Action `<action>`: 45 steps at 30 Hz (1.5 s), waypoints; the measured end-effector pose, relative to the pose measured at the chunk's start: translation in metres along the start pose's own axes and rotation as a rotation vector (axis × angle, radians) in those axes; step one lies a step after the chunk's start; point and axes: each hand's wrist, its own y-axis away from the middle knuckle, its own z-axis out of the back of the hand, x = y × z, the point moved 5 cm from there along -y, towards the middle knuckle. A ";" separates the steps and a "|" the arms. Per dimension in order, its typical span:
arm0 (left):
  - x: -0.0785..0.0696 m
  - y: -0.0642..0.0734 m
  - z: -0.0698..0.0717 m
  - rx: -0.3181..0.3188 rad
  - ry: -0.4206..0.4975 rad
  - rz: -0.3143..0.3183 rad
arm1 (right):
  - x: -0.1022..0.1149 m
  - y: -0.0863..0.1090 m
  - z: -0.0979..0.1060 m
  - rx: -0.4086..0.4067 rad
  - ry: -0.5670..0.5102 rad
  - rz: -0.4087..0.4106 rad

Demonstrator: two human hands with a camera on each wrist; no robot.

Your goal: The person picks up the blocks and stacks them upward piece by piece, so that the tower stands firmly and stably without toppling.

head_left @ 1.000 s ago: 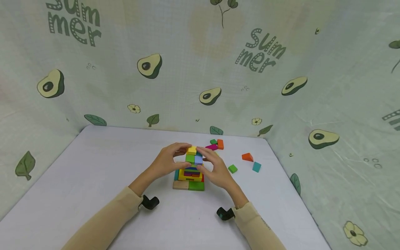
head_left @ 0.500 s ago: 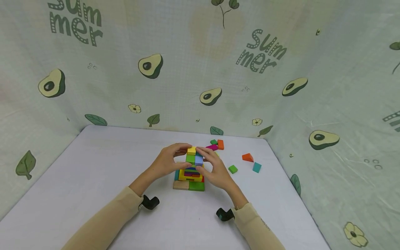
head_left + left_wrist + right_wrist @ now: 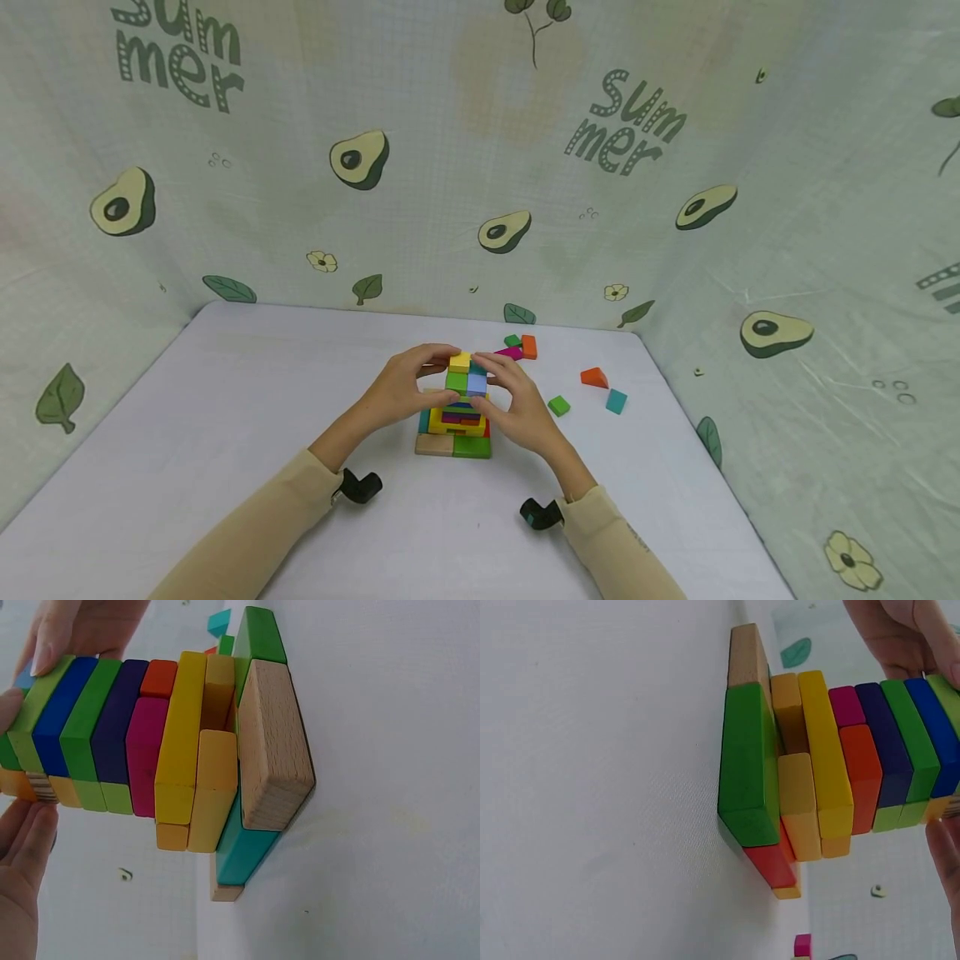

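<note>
A tower of colored wooden blocks (image 3: 456,425) stands at mid table in the head view. A yellow block (image 3: 460,362) tops it, with a green block (image 3: 456,382) and a light blue block (image 3: 477,385) below. My left hand (image 3: 397,386) holds the upper tower from the left, thumb in front and fingers behind. From the right, my right hand (image 3: 522,410) holds it likewise. Both wrist views show the lower layers uncovered: a yellow plank (image 3: 180,742), a purple block (image 3: 883,742), and a wide base with a natural wood block (image 3: 277,742) and a green block (image 3: 744,757).
Loose blocks lie right of the tower: a green one (image 3: 558,406), an orange one (image 3: 594,377) and a teal one (image 3: 616,401). Behind it are a magenta block (image 3: 510,353) and another orange block (image 3: 528,347). A printed cloth (image 3: 420,250) hangs behind the table.
</note>
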 end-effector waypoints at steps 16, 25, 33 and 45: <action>0.001 0.000 0.000 -0.001 -0.008 0.012 | -0.001 0.000 -0.001 0.003 0.013 0.018; 0.000 0.001 0.000 -0.003 -0.021 -0.006 | 0.001 0.000 -0.001 0.013 0.006 -0.008; 0.000 0.001 0.001 -0.005 -0.011 0.001 | 0.003 -0.001 -0.002 0.004 0.013 0.000; 0.001 0.003 0.001 -0.012 0.019 0.029 | -0.011 0.008 0.034 0.090 0.054 -0.159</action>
